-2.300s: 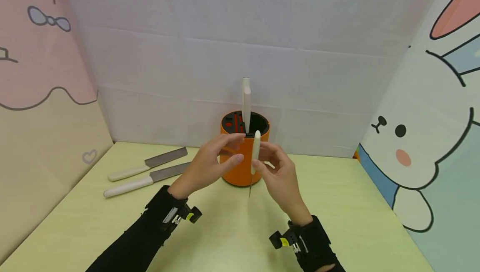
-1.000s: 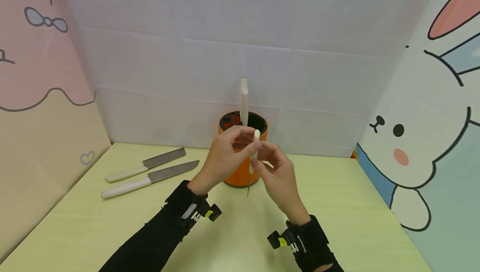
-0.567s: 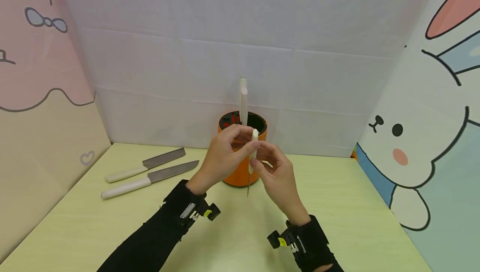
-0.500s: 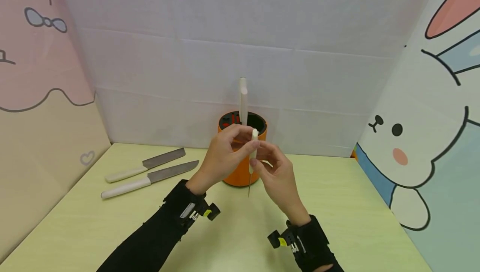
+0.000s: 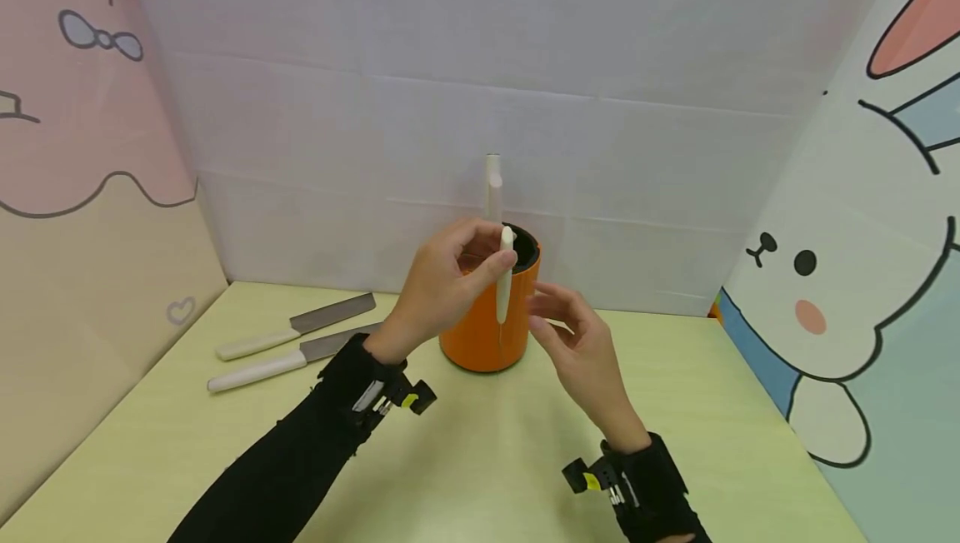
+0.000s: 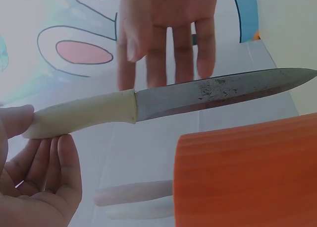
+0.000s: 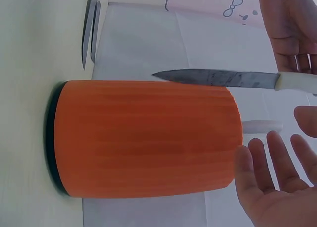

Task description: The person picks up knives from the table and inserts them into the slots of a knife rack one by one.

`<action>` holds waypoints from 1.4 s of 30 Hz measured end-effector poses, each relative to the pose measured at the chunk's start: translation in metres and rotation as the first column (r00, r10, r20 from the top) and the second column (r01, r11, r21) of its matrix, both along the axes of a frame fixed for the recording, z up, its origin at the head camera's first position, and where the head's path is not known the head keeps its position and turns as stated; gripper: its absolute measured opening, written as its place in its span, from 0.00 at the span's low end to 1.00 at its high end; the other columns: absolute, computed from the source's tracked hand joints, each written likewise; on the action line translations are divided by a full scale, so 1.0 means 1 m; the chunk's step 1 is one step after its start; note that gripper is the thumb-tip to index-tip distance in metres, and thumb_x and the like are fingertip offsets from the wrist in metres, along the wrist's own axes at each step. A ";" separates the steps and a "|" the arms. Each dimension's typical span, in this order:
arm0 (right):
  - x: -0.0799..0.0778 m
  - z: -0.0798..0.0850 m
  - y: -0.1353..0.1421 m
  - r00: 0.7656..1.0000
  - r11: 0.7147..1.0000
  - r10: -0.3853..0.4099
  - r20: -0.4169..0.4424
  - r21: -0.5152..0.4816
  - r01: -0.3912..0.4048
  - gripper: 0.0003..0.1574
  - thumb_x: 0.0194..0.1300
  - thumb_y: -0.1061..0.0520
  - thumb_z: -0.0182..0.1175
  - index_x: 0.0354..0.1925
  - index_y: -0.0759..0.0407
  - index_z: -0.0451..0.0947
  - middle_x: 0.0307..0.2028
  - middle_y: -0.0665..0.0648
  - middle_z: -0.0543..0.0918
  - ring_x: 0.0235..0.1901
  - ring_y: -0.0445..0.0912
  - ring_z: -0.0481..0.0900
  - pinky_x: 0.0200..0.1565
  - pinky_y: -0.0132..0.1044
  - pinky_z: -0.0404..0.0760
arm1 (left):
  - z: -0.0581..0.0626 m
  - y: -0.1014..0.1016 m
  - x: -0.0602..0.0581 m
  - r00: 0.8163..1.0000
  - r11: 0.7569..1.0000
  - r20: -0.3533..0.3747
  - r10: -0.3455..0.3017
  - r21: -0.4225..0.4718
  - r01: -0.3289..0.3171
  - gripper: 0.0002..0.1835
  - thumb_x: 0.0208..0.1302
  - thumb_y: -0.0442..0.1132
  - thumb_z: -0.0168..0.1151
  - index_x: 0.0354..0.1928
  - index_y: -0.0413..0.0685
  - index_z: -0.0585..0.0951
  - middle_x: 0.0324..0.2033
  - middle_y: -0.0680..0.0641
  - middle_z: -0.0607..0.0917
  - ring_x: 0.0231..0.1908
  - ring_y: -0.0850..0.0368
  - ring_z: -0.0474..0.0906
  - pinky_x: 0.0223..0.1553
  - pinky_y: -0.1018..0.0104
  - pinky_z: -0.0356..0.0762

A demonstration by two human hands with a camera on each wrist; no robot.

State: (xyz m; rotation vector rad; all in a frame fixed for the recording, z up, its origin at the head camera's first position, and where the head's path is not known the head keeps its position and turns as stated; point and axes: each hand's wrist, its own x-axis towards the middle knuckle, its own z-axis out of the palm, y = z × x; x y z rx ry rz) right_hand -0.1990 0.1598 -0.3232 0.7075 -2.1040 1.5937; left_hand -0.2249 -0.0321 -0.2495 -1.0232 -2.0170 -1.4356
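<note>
Head view: the left hand [image 5: 438,285] pinches a white-handled knife [image 5: 504,276] point-down before the orange knife block [image 5: 487,322]; the right hand [image 5: 581,351] hangs open beside it.

Left wrist view: the knife's blade [image 6: 223,90] passes above the block.

Right wrist view: the open right hand's fingers [image 7: 270,172] hover near the block's top.

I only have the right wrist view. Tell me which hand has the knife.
Observer: The left hand pinches the knife by the top of its white handle, blade hanging down in front of the orange knife block.
Operator: Report what the right hand is doing.
Observer: The right hand is open beside the block, holding nothing, apart from the knife.
Operator: Say what else is in the block.
Observer: One white handle stands up out of the block's top.
Operator: List anything else on the table.
Observer: Two white-handled knives lie side by side on the left of the table.
</note>
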 end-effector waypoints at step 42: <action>-0.017 -0.063 0.058 0.994 0.957 -0.113 -0.004 0.269 0.110 0.28 0.66 0.58 0.62 0.62 0.44 0.69 0.52 0.50 0.77 0.51 0.47 0.76 0.49 0.48 0.79 | 0.095 -0.011 -0.054 0.989 0.996 -0.117 0.087 -0.026 -0.091 0.10 0.67 0.34 0.60 0.48 0.39 0.78 0.38 0.44 0.82 0.36 0.58 0.78 0.42 0.66 0.78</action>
